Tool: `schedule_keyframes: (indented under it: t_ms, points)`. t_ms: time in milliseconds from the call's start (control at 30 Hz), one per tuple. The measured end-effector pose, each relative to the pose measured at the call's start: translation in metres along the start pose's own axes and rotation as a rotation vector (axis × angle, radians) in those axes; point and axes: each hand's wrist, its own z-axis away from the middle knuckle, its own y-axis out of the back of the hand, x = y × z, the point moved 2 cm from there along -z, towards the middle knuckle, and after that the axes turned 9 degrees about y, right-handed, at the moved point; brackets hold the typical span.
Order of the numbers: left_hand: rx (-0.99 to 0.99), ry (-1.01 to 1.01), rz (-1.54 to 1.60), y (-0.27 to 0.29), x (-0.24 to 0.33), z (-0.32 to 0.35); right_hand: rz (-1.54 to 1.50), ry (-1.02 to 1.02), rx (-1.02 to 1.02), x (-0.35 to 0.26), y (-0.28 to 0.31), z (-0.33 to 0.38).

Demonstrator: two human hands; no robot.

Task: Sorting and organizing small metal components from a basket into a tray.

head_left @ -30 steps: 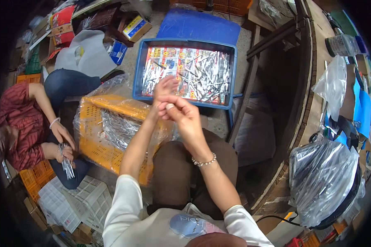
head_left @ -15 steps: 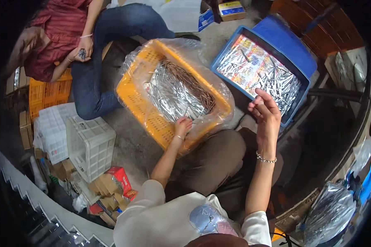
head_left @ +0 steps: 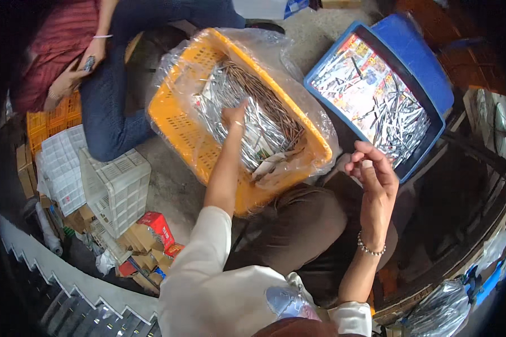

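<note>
My left hand (head_left: 233, 115) reaches into a yellow plastic basket (head_left: 177, 112) and rests among slim silvery metal pieces (head_left: 258, 132); its fingers are mostly hidden and blurred. Rust-brown rods (head_left: 267, 101) lie along the far right side of the same basket, which is lined with clear plastic film (head_left: 258, 42). Near the front edge of a blue tray (head_left: 343, 121), my right hand (head_left: 378, 177) hovers with fingers loosely bent and apart, nothing visible in them. Loose silvery pieces (head_left: 396, 121) lie in that tray over a printed paper sheet (head_left: 360, 73).
Across at upper left sits another person (head_left: 118, 73) in jeans and red top, hands holding small dark metal pieces (head_left: 89, 63). White plastic crates (head_left: 115, 188) and cardboard pieces (head_left: 140, 238) stand at left. A grey plastic-wrapped bundle (head_left: 441, 309) lies at lower right.
My left hand has moved from the basket's near edge farther in, onto the silvery pieces. The view has shifted; my right hand stays by the tray, still holding nothing visible.
</note>
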Motion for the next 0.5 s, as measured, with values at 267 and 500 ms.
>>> schedule_keyframes:
  t_ms: [267, 500]
  points:
    - [-0.219, -0.948, -0.120, -0.044, 0.038, 0.142, 0.120, -0.046, 0.002, 0.003, 0.007, -0.014]
    - [-0.219, -1.459, -0.371, -0.078, -0.021, 0.120, 0.333, 0.032, -0.132, 0.012, -0.007, -0.008]
